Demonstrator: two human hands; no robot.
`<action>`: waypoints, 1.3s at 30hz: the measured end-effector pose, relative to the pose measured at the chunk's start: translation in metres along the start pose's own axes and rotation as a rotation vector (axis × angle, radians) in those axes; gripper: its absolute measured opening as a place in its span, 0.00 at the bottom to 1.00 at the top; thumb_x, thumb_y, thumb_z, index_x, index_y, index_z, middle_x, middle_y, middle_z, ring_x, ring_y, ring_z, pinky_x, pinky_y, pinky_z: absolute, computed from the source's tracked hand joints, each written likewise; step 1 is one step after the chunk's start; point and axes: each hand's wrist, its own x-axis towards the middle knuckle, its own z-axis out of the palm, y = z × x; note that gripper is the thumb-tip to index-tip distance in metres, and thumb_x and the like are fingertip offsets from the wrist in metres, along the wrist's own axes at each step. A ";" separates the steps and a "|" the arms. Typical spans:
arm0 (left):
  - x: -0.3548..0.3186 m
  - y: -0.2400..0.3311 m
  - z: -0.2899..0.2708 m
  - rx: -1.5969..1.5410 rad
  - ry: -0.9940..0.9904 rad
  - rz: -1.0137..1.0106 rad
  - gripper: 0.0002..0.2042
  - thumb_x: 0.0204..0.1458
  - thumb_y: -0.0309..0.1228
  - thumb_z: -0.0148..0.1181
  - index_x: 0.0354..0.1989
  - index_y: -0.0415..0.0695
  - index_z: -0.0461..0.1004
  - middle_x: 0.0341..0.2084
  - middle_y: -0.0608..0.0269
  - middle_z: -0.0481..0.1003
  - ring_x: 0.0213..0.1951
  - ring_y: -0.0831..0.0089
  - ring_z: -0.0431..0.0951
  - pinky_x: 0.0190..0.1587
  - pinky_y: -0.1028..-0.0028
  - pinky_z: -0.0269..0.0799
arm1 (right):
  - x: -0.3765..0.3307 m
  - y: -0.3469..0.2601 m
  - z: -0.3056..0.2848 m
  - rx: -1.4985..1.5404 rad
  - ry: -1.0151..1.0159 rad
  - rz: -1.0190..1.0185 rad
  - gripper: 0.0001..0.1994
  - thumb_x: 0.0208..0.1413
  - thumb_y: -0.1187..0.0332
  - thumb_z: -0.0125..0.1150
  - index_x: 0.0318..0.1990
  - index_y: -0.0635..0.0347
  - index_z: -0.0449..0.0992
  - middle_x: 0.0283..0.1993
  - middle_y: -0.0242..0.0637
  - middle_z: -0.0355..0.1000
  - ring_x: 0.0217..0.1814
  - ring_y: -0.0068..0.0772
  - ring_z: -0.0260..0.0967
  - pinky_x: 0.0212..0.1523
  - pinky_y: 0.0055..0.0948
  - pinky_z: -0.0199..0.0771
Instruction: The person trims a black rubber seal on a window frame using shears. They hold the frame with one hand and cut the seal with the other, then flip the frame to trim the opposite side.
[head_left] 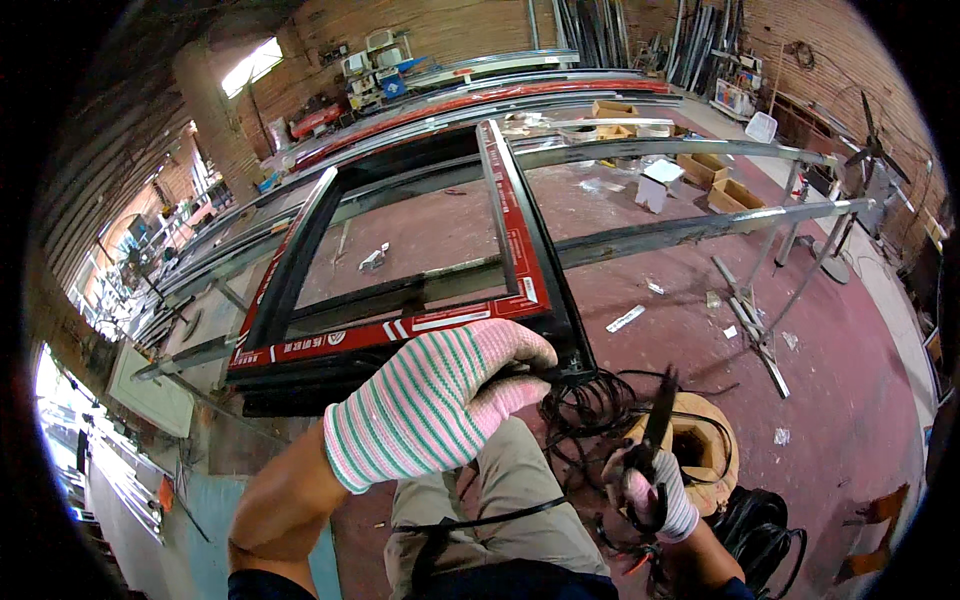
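A black rectangular window frame (525,260) with red protective film lies across two metal rails. At its near right corner is my left hand (430,400), in a pink-and-white glove with green stripes. Its thumb and forefinger are pinched together against the near edge; what lies between them is hidden. Lower right, my right hand (660,495), also gloved, grips black-bladed scissors (659,420) pointing up and away. A thin black strip (500,516) crosses my lap. More black strip (590,405) lies in loose coils between the frame corner and my right hand.
Beside my right hand stands a tan roll with a hollow core (718,445), with a black bundle (755,525) nearer me. The metal rails (700,225) extend right on legs. Cardboard boxes (735,195), scraps and a standing fan (872,150) are farther off. Long profiles lie behind.
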 end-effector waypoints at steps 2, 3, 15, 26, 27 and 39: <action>-0.002 0.001 -0.003 -0.050 -0.053 -0.035 0.11 0.58 0.30 0.65 0.45 0.40 0.76 0.35 0.54 0.79 0.39 0.55 0.81 0.45 0.63 0.78 | 0.007 -0.016 0.002 -0.161 -0.165 -0.097 0.17 0.58 0.56 0.66 0.43 0.62 0.78 0.35 0.42 0.76 0.35 0.39 0.72 0.39 0.35 0.73; -0.003 0.001 -0.005 -0.033 -0.062 -0.032 0.11 0.58 0.30 0.65 0.45 0.40 0.76 0.35 0.54 0.78 0.39 0.54 0.81 0.45 0.63 0.78 | 0.014 -0.018 0.004 -0.219 -0.249 -0.211 0.19 0.59 0.52 0.65 0.44 0.62 0.78 0.36 0.45 0.76 0.35 0.42 0.72 0.40 0.37 0.73; 0.035 -0.025 0.007 0.323 0.273 0.206 0.08 0.54 0.32 0.67 0.37 0.43 0.78 0.32 0.54 0.77 0.40 0.52 0.77 0.46 0.59 0.73 | 0.010 -0.012 0.021 0.227 -0.051 -0.052 0.26 0.62 0.41 0.64 0.46 0.58 0.75 0.36 0.24 0.73 0.35 0.18 0.66 0.35 0.22 0.66; 0.042 -0.038 0.019 0.440 0.269 0.175 0.08 0.51 0.33 0.70 0.34 0.45 0.80 0.31 0.54 0.77 0.37 0.52 0.76 0.42 0.58 0.73 | 0.012 -0.025 0.011 0.334 0.018 0.061 0.27 0.65 0.40 0.60 0.47 0.61 0.74 0.33 0.29 0.72 0.30 0.20 0.67 0.32 0.23 0.70; 0.043 -0.038 0.020 0.433 0.279 0.176 0.07 0.50 0.32 0.71 0.34 0.45 0.80 0.31 0.54 0.77 0.37 0.52 0.77 0.42 0.58 0.73 | 0.014 -0.026 0.008 0.313 0.007 0.032 0.27 0.64 0.41 0.61 0.47 0.61 0.74 0.33 0.29 0.73 0.30 0.20 0.68 0.32 0.23 0.70; 0.037 -0.038 0.029 0.447 0.354 0.175 0.10 0.47 0.31 0.75 0.36 0.44 0.81 0.31 0.58 0.76 0.38 0.57 0.78 0.42 0.63 0.76 | 0.034 -0.033 -0.004 0.232 0.046 -0.020 0.32 0.60 0.36 0.63 0.44 0.64 0.75 0.32 0.34 0.74 0.29 0.26 0.71 0.31 0.27 0.72</action>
